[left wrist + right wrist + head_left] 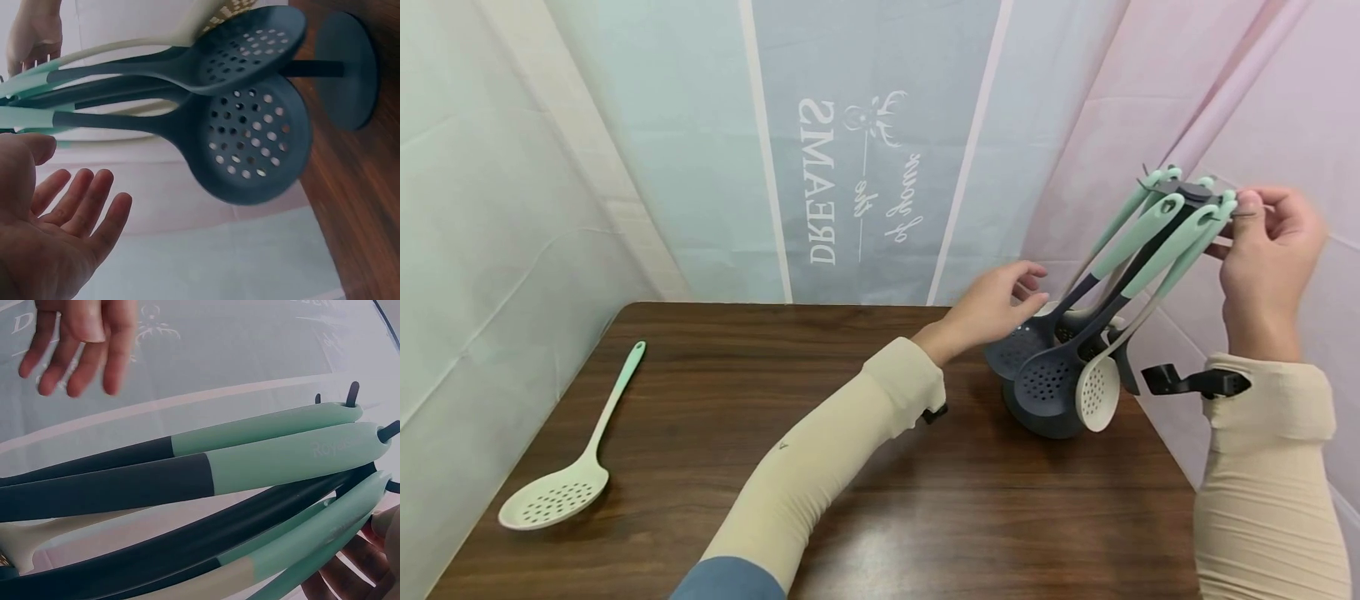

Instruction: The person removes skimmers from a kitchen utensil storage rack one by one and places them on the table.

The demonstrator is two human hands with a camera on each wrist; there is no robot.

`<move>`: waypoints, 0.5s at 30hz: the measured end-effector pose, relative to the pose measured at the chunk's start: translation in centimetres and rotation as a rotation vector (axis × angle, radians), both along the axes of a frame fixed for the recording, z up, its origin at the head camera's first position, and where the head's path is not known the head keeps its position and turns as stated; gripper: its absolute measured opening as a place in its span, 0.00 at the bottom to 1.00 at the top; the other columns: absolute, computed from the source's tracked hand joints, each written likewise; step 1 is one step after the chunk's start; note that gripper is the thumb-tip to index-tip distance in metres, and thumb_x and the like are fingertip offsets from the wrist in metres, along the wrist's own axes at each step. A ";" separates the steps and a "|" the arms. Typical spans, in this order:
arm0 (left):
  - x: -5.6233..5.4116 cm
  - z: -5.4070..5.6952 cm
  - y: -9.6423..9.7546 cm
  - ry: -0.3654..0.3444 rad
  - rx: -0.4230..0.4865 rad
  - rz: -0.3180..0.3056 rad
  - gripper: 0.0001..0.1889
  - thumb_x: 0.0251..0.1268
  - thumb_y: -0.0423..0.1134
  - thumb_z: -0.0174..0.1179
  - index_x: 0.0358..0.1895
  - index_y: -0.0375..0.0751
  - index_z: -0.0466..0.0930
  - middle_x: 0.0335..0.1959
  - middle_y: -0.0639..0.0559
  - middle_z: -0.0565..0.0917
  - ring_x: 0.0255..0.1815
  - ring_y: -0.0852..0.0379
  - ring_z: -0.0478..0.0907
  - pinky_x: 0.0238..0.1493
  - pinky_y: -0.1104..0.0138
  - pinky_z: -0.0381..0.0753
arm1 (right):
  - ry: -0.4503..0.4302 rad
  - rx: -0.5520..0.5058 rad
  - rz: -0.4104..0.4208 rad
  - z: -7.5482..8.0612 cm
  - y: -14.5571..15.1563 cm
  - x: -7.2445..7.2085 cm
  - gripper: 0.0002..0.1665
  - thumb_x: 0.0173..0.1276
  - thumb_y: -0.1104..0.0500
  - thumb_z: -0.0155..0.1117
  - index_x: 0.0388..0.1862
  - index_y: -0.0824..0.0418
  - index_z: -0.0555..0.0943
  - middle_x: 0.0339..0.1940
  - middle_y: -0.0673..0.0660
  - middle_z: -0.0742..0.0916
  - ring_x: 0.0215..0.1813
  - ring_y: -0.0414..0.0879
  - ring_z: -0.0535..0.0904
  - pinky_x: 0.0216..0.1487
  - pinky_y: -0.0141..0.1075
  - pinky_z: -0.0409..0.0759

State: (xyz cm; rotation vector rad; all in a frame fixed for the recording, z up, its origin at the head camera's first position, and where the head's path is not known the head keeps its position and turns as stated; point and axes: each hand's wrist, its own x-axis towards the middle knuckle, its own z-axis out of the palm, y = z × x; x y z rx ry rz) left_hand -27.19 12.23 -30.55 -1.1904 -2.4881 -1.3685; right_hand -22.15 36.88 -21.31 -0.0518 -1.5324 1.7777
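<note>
A dark utensil stand (1197,193) holds several mint-handled utensils hanging from its top hooks, leaning to the right. Among them are a dark skimmer (1047,385), a second dark skimmer (253,53) and a small cream slotted spoon (1097,396). My right hand (1273,242) pinches the cream slotted spoon's handle end beside the hooks; its fingertips (350,569) are partly hidden behind the handles. Left of the hanging heads, my left hand (1000,304) holds nothing, its fingers (94,206) spread and loosely bent, apart from the skimmers.
A cream skimmer (553,497) with a mint handle lies at the left of the brown wooden table (715,400). Printed cloth (865,50) hangs behind the table, with pale cloth on both sides. The stand's round base (347,70) rests near the table's right edge.
</note>
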 end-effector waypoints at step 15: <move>0.5 1.9 3.4 0.012 -0.108 -0.007 0.24 0.78 0.44 0.57 0.72 0.44 0.71 0.57 0.55 0.81 0.53 0.67 0.78 0.50 0.82 0.74 | 0.004 0.002 -0.015 0.1 -0.3 0.1 0.05 0.74 0.62 0.64 0.36 0.61 0.82 0.32 0.54 0.87 0.30 0.40 0.87 0.30 0.26 0.84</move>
